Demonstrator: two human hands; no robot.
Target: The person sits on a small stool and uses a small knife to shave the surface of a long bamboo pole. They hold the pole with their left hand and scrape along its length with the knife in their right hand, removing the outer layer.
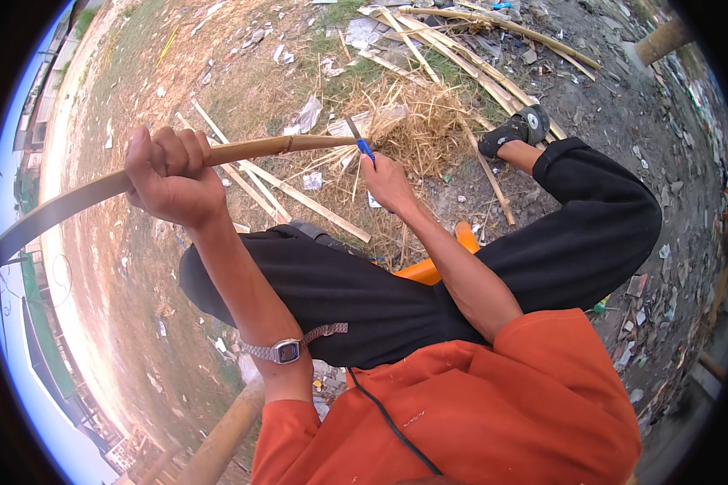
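My left hand [178, 178] is closed in a fist around a long bamboo strip [255, 149], which runs from the far left rim to the middle of the view. Closed on the blue handle of a knife [366, 149] is my right hand [390, 183]. The knife's short dark blade points up and away, across the right end of the bamboo and seemingly against it. Beyond and right of that end lies a heap of pale shavings [425, 133] on the ground. A metal watch hangs loosely on my left forearm.
Split bamboo strips [307, 204] lie left of the shavings, and longer ones [477, 71] lie at the far right by my sandalled foot [514, 133]. An orange plastic thing [422, 272] shows between my legs. Bamboo poles stand at the lower left and upper right. Litter dots the dirt.
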